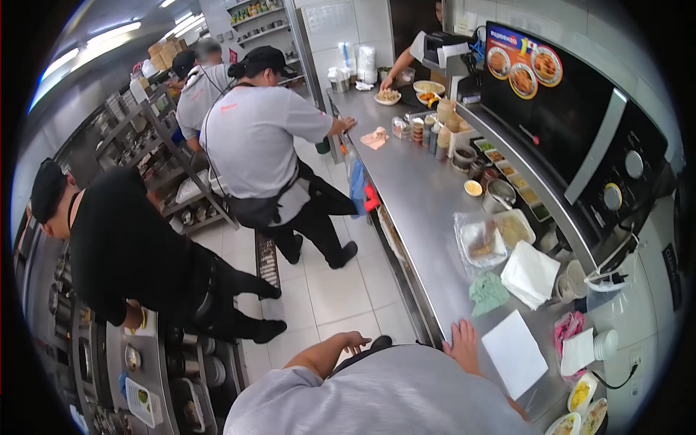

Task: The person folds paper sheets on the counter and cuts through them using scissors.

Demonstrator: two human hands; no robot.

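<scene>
My right hand (462,346) lies with its fingers spread on the front edge of the steel counter (428,239), holding nothing. Just right of it is a white rectangular sheet or board (515,354). A crumpled green cloth (489,293) sits a little beyond. My left hand (351,341) hangs in front of my body over the aisle, fingers loosely bent and apart, with no object visible in it. Past the cloth are a stack of white napkins (531,274) and a plastic-wrapped tray (481,243).
Three food dishes (581,395) stand at the lower right. Sauce bottles (444,138) and a small yellow bowl (473,188) line the counter under an oven (573,116). A co-worker in grey (264,138) touches the counter; another in black (130,246) bends over the left bench.
</scene>
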